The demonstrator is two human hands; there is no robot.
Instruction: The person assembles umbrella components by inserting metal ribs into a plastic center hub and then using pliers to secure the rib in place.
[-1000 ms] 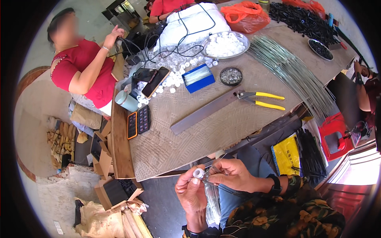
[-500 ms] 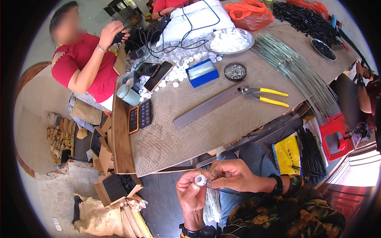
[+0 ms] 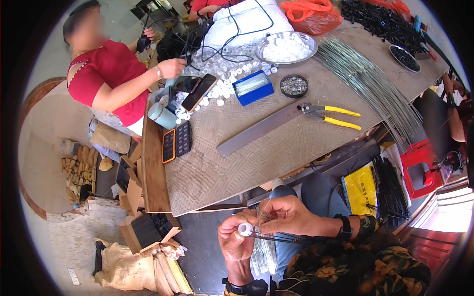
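Observation:
Over my lap, my left hand (image 3: 234, 242) is closed on a small white plastic ring (image 3: 244, 229), its round opening facing up. Close beside it, my right hand (image 3: 292, 217) pinches thin metal wire (image 3: 266, 206), whose end sticks up above the fingers. Thin black rods (image 3: 284, 238) run from the ring under my right hand toward my sleeve; which fingers bear them is partly hidden. A bundle of pale wires (image 3: 264, 256) lies below, between my forearms. On the table ahead are yellow-handled pliers (image 3: 331, 116) by a flat metal bar (image 3: 261, 129).
A blue box (image 3: 252, 88) of thin rods, a round dish (image 3: 294, 86) of small clear parts and a bowl (image 3: 259, 52) of white rings stand on the table. Long wires (image 3: 368, 86) spread at right. A co-worker in red (image 3: 116, 74) sits at far left, near phones (image 3: 200, 92).
The white ring has shifted slightly left and down in my left hand, and the black rods show more. The co-worker's raised hand has come down toward the table. The view has shifted slightly.

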